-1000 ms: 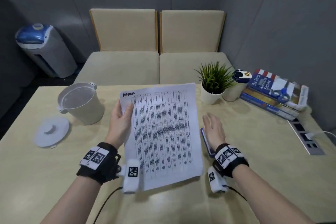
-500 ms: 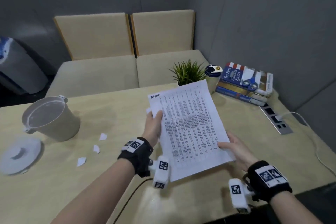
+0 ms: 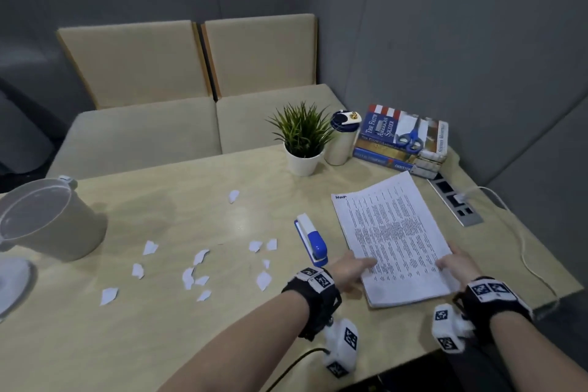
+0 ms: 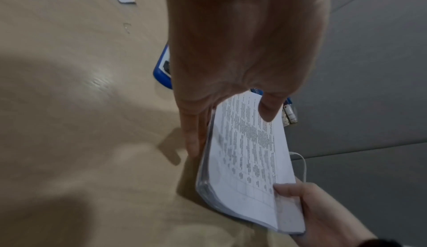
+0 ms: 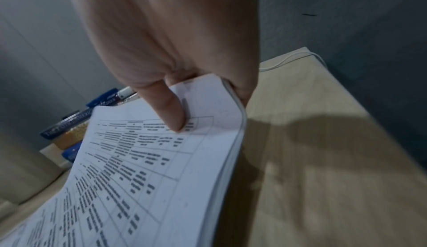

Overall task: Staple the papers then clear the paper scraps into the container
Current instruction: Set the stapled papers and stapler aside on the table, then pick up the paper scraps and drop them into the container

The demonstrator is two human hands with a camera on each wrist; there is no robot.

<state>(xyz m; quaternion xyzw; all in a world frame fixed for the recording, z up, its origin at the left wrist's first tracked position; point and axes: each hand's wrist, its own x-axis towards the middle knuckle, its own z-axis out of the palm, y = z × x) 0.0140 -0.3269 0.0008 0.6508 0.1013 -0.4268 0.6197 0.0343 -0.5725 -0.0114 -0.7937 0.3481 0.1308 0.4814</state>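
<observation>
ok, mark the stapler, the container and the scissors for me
stapler (image 3: 313,239), head view, blue top.
container (image 3: 60,232), head view, outer side wall.
scissors (image 3: 410,139), head view, blue handles, on the top book.

grey panelled walls (image 3: 445,25); 2 beige cushioned seats (image 3: 197,99) behind pale wooden table (image 3: 191,200).

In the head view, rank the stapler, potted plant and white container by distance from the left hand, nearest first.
From the left hand:
1. Stapler: just beyond the hand, slightly to its left.
2. Potted plant: farther back on the table, near the books.
3. White container: at the table's far left edge.
</observation>
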